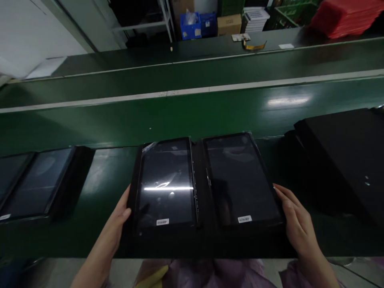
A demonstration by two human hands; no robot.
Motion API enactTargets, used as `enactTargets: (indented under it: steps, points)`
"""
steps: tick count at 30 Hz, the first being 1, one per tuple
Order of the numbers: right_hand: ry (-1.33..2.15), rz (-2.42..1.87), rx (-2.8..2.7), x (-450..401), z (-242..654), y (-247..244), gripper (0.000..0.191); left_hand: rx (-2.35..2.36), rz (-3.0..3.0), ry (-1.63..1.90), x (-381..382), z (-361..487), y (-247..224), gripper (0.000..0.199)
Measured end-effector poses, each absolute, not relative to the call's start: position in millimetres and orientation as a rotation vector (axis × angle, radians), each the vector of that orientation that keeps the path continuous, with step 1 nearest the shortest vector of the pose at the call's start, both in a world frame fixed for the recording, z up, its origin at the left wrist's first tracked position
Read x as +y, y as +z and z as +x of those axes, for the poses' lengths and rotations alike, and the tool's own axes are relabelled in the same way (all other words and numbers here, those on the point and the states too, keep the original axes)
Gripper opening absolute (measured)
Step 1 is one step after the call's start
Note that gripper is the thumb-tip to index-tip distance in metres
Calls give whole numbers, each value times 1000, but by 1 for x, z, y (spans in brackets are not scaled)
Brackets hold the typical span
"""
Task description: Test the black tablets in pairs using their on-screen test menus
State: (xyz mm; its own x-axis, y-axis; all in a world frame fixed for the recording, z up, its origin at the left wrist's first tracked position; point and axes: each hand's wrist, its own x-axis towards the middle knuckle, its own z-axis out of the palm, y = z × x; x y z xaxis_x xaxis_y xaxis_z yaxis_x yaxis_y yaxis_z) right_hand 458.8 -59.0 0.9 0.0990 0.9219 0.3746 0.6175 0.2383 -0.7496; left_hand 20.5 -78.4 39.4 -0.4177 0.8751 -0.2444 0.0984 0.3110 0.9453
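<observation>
A black tray (204, 238) carries two tablet-like screens side by side in front of me. The left screen (166, 204) has a bright light reflection, wrinkled clear film at its top left corner and a white barcode label (163, 222) low down. A similar label (245, 219) marks the right screen (240, 180). My left hand (120, 216) grips the tray's left side, its thumb near the edge. On the opposite side, my right hand (295, 218) is closed around the tray's right edge. The fingertips under both edges are hidden.
Another black tray (72, 180) with screens lies at the left. Black trays or boards (339, 160) are stacked at the right. Beyond the green bench runs a raised ledge (192, 92), then a shelf with a brown ribbon cable (254, 46) and red stacked sheets (345, 18).
</observation>
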Motion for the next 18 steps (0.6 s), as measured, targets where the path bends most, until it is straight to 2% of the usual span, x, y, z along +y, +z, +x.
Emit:
enactTargets:
  steps: [3, 12, 16, 18]
  points:
    - [276, -1476, -1641, -64, 453, 12, 39, 1758, 919, 1116, -76, 9, 42, 101]
    - [52, -1135, -2045, -75, 440, 48, 38, 1986, 1255, 674, -86, -3, 45, 127]
    - [50, -1051, -2134, -74, 434, 54, 32, 1999, 1477, 567, -92, 5, 48, 131]
    - [35, -1030, -2183, -72, 429, 53, 32, 2000, 1578, 543, -94, 5, 48, 126]
